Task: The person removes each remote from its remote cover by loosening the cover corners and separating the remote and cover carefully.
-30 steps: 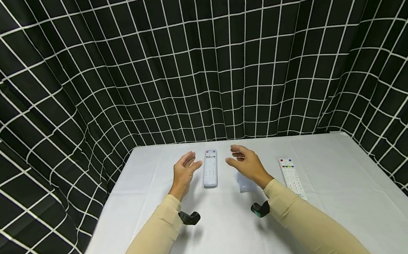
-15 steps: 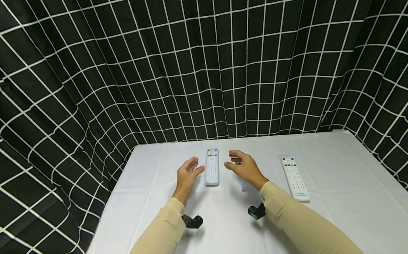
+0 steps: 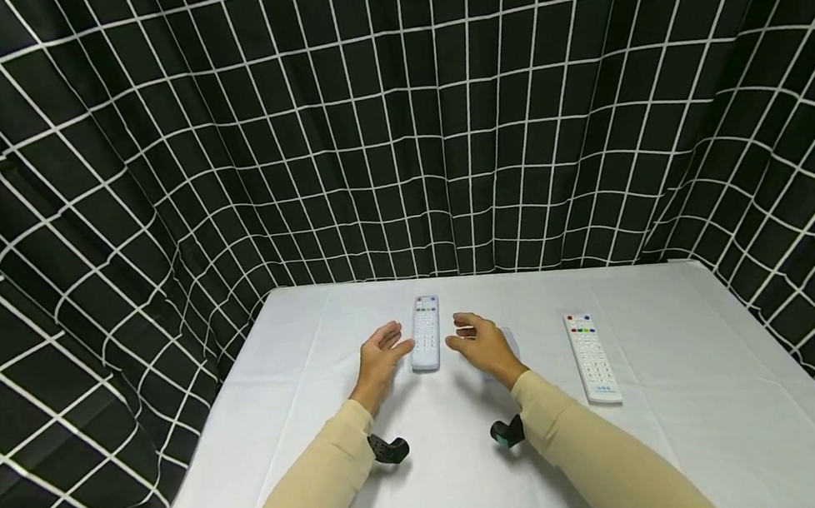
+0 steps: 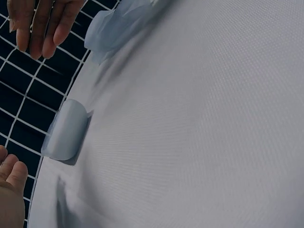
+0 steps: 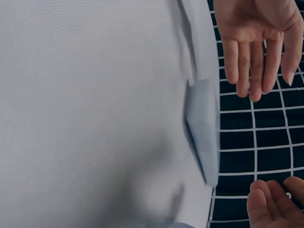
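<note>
A white remote control (image 3: 426,334) in a clear, bluish cover lies lengthwise on the table, between the two hands. My left hand (image 3: 381,364) hovers just to its left, fingers loosely bent and thumb toward the remote. On the other side my right hand (image 3: 484,347) hovers in a mirrored pose, holding nothing. Neither hand visibly grips the remote. Partly hidden behind the right hand is a translucent bluish plastic sleeve (image 3: 511,341), which shows crumpled in the left wrist view (image 4: 118,31). The right wrist view shows the covered remote (image 5: 203,130) from its end.
A second white remote control (image 3: 592,359) with coloured buttons lies uncovered to the right. White cloth covers the table (image 3: 432,469). Black curtains (image 3: 392,121) with a white grid surround its back and sides. A black wrist mount (image 3: 389,450) hangs below each forearm.
Both hands have drawn slightly nearer to the covered remote and lower in the head view. The head view has shifted a little. The remotes stay where they lay.
</note>
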`<state>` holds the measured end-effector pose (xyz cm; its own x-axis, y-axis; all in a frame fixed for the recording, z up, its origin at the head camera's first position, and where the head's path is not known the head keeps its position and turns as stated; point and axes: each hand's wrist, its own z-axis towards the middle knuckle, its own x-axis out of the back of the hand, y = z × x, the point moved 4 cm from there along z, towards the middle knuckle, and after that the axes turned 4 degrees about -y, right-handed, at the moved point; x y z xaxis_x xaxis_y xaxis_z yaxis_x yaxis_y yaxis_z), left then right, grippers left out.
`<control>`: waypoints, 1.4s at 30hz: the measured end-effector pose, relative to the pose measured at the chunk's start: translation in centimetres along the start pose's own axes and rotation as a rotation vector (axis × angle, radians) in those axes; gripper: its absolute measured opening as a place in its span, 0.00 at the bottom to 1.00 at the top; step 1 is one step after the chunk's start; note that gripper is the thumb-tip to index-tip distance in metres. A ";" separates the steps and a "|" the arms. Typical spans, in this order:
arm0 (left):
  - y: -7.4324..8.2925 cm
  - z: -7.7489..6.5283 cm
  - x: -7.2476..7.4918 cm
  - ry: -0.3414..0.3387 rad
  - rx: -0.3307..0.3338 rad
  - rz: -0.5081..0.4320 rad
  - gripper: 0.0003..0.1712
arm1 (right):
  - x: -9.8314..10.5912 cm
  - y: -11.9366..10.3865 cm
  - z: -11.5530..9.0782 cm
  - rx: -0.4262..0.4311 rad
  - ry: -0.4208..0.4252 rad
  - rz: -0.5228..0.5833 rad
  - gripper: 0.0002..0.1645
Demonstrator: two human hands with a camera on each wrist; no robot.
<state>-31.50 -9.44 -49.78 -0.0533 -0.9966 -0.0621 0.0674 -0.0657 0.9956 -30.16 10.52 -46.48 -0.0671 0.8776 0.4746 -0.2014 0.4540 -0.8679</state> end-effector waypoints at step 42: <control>-4.0 -0.4 -0.8 -0.012 0.162 -0.010 0.37 | -4.6 2.7 -0.1 -0.159 -0.203 0.049 0.35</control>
<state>-31.32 -8.39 -53.72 -0.0649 -0.9953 -0.0724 -0.0943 -0.0661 0.9933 -30.28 7.68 -51.00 -0.2714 0.8574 0.4373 -0.0383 0.4444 -0.8950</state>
